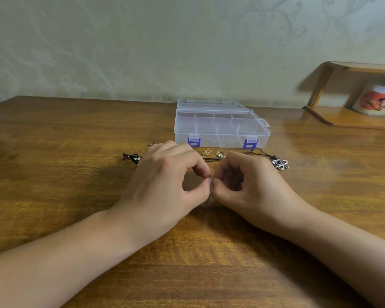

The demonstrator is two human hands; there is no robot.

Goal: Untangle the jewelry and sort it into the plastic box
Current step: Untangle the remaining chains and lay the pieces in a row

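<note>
clear box [220, 127] with blue latches [194, 141].

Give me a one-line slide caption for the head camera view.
Left hand and right hand pinch a small jewelry piece before the plastic box.

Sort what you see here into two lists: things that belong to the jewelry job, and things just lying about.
Belongs to the job:
plastic box
flower pendant on black cord
gold chain
gold ring
beaded cord
both hands

Just lying about:
wooden shelf
printed mug
</note>
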